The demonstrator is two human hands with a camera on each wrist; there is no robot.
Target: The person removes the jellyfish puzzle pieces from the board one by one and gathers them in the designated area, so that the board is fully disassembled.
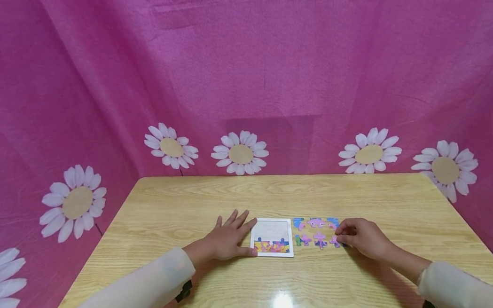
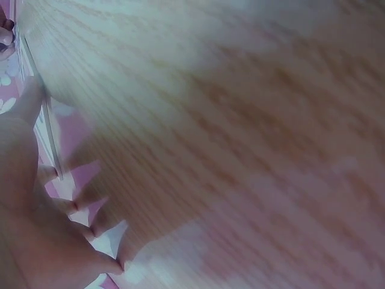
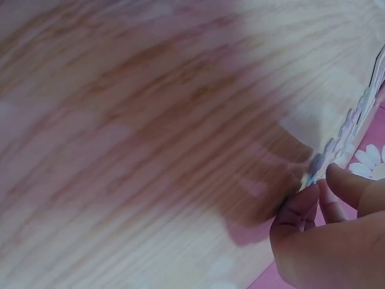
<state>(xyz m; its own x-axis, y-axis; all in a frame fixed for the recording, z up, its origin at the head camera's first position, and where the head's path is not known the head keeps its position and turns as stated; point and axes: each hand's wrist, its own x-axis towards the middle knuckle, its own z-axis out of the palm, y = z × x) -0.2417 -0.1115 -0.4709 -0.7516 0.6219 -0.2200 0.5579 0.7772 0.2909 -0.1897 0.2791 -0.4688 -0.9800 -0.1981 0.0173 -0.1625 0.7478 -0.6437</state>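
Note:
A white-framed puzzle tray [image 1: 290,238] lies on the table, with a row of colourful pieces [image 1: 272,247] filling its lower part. My left hand [image 1: 228,240] is spread flat, thumb and a fingertip touching the tray's left edge. Right of the tray, loose puzzle pieces [image 1: 319,239] lie in two rows, showing pink figures on blue. At the right end of these rows, my right hand [image 1: 366,238] has curled fingers and pinches the edge of a puzzle piece [image 3: 311,178], mostly hidden by the fingertips.
The wood-grain table [image 1: 190,204] extends around the tray and pieces. A pink cloth [image 1: 267,77] with white daisies hangs behind the table and along its sides. Light glares off the table's near part.

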